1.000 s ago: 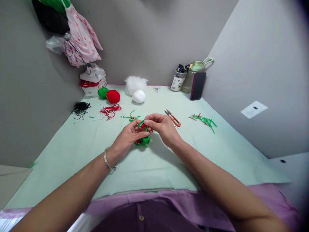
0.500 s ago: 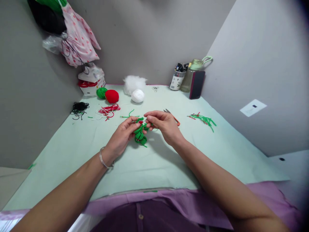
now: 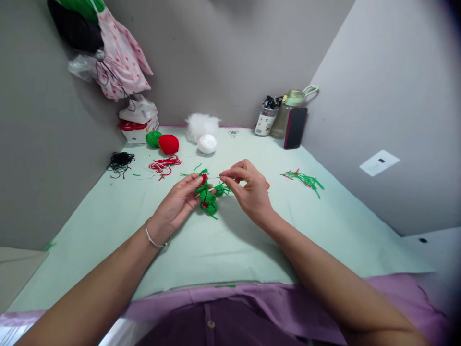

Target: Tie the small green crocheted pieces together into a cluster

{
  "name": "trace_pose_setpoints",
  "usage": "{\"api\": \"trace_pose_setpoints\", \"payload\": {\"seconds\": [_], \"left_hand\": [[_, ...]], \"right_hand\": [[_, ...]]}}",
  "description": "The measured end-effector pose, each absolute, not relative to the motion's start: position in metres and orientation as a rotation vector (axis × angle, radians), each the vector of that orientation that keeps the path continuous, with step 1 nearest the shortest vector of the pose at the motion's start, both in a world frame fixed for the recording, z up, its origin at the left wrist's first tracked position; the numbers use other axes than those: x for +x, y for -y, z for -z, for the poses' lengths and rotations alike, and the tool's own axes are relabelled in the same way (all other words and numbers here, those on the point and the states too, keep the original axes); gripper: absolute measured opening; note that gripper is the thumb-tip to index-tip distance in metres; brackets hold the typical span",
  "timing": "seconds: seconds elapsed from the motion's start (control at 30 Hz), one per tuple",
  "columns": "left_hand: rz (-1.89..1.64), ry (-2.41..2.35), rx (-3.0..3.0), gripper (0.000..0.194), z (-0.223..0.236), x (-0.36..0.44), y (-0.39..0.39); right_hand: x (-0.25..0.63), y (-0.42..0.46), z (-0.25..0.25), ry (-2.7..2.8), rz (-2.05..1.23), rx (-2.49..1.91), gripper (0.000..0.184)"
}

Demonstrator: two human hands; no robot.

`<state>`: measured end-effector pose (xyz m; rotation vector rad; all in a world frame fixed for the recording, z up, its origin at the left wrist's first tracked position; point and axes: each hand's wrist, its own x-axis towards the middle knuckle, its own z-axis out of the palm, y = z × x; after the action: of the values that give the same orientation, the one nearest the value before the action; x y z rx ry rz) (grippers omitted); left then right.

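Note:
My left hand (image 3: 182,199) is closed on a crocheted piece (image 3: 205,196) of green yarn with red patches and dark lines, its rounded green parts hanging below the fingers. A small red patch shows by my left thumb. To the right, my right hand (image 3: 247,185) pinches the end of a thin straight needle or taut thread (image 3: 213,178), too fine to tell which, that runs toward the red patch. Green strands dangle between the hands. Behind my right hand, the scissors' orange handle (image 3: 268,185) peeks out; the blades are hidden.
Green (image 3: 153,139), red (image 3: 168,143) and white yarn balls (image 3: 207,143) stand at the back, by white stuffing (image 3: 201,126). Loose black yarn (image 3: 120,163) and red yarn (image 3: 163,165) lie left, green scraps (image 3: 304,180) right. A phone (image 3: 295,128) leans against a bottle (image 3: 281,122).
My right hand has drawn slightly away from the crocheted piece, widening the gap. The left hand has tilted the piece, so more of its green parts show.

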<state>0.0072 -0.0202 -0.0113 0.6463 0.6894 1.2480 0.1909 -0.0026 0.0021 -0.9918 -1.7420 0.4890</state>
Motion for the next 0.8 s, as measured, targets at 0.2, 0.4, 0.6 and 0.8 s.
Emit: {"api": "trace_pose_setpoints", "payload": {"seconds": [0.2, 0.4, 0.6, 0.8], "left_hand": [[-1.243, -0.697, 0.652, 0.010, 0.0122, 0.0060, 0.0191], [-1.240, -0.702, 0.659, 0.016, 0.0142, 0.0051, 0.0176], [-1.250, -0.727, 0.669, 0.017, 0.0126, 0.0052, 0.0187], [-1.234, -0.764, 0.674, 0.020, 0.0090, 0.0074, 0.0204]], "right_hand": [[0.1907, 0.0054, -0.0047, 1.834, -0.382, -0.961, 0.013], [0.1902, 0.0056, -0.0044, 1.816, -0.393, -0.961, 0.013], [0.1894, 0.0068, -0.0052, 1.808, -0.403, -0.948, 0.012], [0.1890, 0.0082, -0.0050, 1.817, -0.417, -0.968, 0.012]]}}
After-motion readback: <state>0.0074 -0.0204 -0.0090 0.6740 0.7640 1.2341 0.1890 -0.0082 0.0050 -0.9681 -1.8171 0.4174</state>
